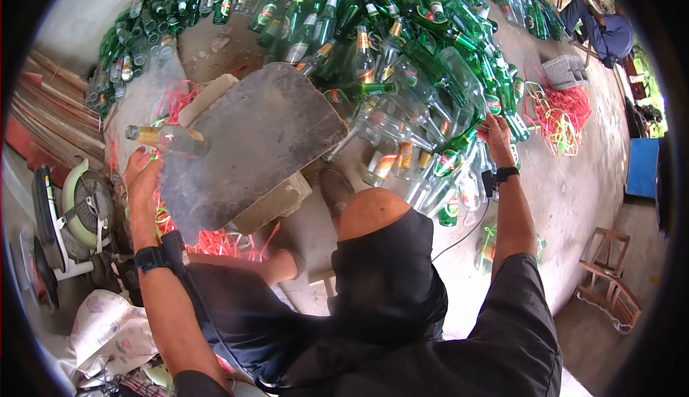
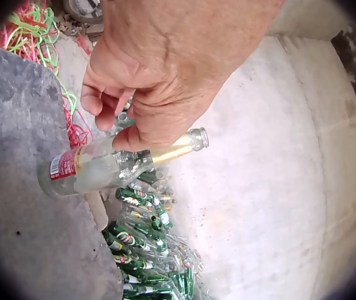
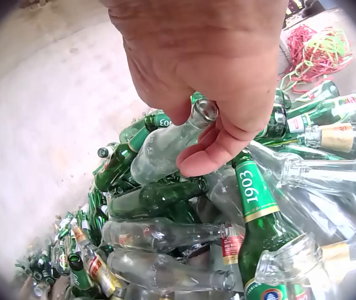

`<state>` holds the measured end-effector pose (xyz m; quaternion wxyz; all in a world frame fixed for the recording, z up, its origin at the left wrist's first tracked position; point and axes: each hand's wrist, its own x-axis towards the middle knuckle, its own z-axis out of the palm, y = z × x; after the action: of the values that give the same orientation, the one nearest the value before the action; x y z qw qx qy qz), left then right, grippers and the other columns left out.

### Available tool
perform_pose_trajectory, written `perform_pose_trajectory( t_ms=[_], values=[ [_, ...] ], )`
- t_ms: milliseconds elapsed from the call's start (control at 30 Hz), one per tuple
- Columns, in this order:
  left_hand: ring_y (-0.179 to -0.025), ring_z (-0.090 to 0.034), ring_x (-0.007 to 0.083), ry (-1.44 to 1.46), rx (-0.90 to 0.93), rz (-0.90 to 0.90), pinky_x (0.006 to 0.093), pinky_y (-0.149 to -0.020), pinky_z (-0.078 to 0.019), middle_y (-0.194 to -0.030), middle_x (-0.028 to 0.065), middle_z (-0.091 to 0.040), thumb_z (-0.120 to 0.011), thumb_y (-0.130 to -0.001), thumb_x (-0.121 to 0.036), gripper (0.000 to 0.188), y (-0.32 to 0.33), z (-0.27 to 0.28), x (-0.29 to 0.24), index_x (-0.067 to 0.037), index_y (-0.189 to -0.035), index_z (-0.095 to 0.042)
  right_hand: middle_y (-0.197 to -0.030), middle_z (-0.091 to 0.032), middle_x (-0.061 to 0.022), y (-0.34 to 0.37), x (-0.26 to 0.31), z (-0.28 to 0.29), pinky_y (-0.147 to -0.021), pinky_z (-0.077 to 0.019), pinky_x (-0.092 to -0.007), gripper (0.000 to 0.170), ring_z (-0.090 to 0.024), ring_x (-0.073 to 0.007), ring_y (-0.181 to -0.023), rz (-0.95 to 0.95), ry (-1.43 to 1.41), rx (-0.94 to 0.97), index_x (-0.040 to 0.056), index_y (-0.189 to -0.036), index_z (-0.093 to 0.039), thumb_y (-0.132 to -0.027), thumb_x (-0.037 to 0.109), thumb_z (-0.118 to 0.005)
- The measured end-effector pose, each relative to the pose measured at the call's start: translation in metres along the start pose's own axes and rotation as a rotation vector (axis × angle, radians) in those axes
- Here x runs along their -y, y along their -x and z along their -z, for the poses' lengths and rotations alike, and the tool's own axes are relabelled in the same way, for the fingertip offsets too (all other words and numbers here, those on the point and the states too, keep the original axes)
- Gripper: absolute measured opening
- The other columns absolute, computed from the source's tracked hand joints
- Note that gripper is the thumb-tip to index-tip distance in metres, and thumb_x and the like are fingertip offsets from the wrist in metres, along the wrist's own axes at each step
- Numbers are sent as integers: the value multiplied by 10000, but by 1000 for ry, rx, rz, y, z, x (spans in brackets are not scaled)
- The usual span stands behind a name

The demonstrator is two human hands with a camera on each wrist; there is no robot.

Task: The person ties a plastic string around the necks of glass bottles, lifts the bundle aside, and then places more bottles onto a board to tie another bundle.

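A clear glass bottle with a gold neck wrap (image 1: 171, 140) lies at the slab edge, its neck sticking out past it. My left hand (image 1: 141, 174) is beside this bottle (image 2: 97, 172). In the left wrist view the thumb (image 2: 131, 139) overlaps its side while the bent fingers stay apart from it. Over the heap on the right, my right hand (image 1: 497, 142) has thumb and curled fingers on either side of a clear glass bottle's neck (image 3: 204, 112). Around that hand lie green bottles, one with a 1903 neck label (image 3: 250, 190).
The dark slab (image 1: 247, 138) rests on blocks before my knees. A large heap of bottles (image 1: 402, 52) spreads beyond it. Tangled pink and green straps (image 1: 563, 117) lie at right. A fan (image 1: 86, 207) stands at left, and a seated person (image 1: 603, 34) is at far right.
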<state>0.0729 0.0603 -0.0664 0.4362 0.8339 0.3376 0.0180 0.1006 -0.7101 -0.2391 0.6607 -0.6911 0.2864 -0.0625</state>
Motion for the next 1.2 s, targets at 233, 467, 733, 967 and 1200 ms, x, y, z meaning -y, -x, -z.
perform_pose_trajectory(
  t_ms=[233,467,733,967,1200],
  values=[
    [-687,-526,95,4,19,9,245,-555,-415,-1310,67,-565,-657,-808,-135,634,-2,2,3,-74,-1400,-440,-818,-604,-61,-7,5,0,-578,-583,-287,415,-636,-142,-661,-7,-73,-27,13,-978,-608,-875,404,-701],
    [-674,-529,92,22,32,3,239,-542,-413,-1300,71,-576,-649,-807,-129,603,0,2,1,-55,-1375,-463,-829,-609,-104,-20,9,-6,-615,-609,-317,457,-649,-182,-681,66,-104,-74,-56,-936,-596,-881,387,-694],
    [-664,-546,99,38,29,-22,240,-516,-418,-1322,103,-561,-641,-808,-124,586,-3,1,3,-20,-1357,-463,-811,-611,-130,1,43,-21,-639,-622,-347,440,-665,-217,-704,128,-119,-168,-81,-934,-599,-886,347,-690],
    [-642,-551,105,17,1,-189,274,-515,-437,-824,27,-616,-712,-780,-242,381,-19,0,19,-49,-1099,-634,-742,-626,-58,30,99,-15,-525,-585,-299,314,-631,-140,-581,262,77,-4,-1,-902,-653,-910,313,-666],
    [-628,-541,95,27,-34,-117,257,-499,-415,-813,6,-616,-780,-758,-297,486,-2,-8,-8,-74,-1167,-642,-661,-547,8,112,209,-105,-511,-520,-237,314,-542,-69,-547,458,409,274,29,-898,-652,-942,338,-617]
  ],
)
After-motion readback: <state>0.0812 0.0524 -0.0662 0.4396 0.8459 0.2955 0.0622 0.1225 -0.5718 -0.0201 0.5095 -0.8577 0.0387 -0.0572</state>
